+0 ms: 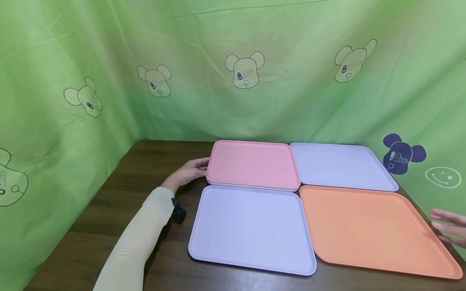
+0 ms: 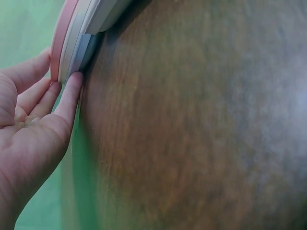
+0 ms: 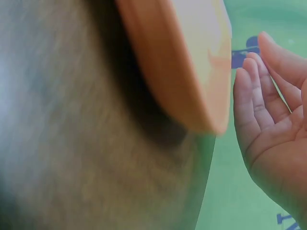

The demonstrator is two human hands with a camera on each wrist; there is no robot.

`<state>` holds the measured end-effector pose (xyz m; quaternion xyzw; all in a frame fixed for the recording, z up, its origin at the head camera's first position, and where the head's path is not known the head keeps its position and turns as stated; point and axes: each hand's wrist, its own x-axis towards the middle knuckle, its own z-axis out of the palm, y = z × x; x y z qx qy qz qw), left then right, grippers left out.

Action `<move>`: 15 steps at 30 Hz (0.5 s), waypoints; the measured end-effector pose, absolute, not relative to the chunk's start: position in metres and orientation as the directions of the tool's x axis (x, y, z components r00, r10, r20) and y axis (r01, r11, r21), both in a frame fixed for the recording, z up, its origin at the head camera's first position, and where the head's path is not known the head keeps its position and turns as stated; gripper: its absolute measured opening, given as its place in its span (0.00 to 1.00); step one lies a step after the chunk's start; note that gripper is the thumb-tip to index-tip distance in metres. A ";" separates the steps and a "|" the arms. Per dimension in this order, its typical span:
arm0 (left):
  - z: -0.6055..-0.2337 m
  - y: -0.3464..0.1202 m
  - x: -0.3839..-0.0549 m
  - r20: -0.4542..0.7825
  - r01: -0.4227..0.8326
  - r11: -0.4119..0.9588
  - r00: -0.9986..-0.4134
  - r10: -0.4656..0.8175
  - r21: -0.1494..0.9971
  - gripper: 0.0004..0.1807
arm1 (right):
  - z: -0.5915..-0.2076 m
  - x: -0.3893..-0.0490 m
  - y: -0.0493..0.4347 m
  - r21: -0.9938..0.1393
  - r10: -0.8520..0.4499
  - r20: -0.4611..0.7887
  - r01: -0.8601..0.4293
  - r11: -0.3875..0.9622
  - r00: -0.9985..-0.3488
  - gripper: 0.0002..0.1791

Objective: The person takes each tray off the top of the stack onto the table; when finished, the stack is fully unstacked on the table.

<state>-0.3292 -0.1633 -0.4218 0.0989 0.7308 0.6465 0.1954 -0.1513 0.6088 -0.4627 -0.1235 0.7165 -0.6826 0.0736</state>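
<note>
My left hand (image 1: 190, 171) touches the left edge of a pink tray (image 1: 253, 163). In the left wrist view, fingertips of the left hand (image 2: 36, 110) rest against a stack, with the pink tray (image 2: 62, 36) on top and pale tray rims (image 2: 79, 40) under it. The fingers are fairly straight, not wrapped round the stack. At the far right, my right hand (image 1: 451, 227) is beside an orange tray (image 1: 367, 228). The right wrist view has the right hand (image 3: 273, 105) holding nothing, its fingers loosely extended, apart from the orange tray's (image 3: 168, 62) edge.
A lavender tray (image 1: 253, 228) lies in front of the pink one, and another lavender tray (image 1: 344, 165) is at the back right. All lie on a dark wooden table (image 1: 120, 186). A green curtain (image 1: 196, 109) with bear prints hangs behind and at the sides.
</note>
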 end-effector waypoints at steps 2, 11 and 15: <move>-0.421 -0.162 -0.329 -0.167 -0.116 0.150 -0.907 0.386 0.982 0.35 | -0.459 -0.152 0.600 -0.994 -0.204 0.094 -0.101 0.028 -0.974 0.33; -0.424 -0.162 -0.331 -0.158 -0.110 0.144 -0.910 0.384 0.983 0.34 | -0.429 -0.169 0.543 -0.998 -0.151 -0.007 0.017 -0.062 -0.989 0.29; -0.425 -0.161 -0.331 -0.148 -0.100 0.144 -0.912 0.382 0.984 0.34 | -0.416 -0.178 0.518 -0.997 -0.170 -0.039 0.049 -0.061 -0.985 0.27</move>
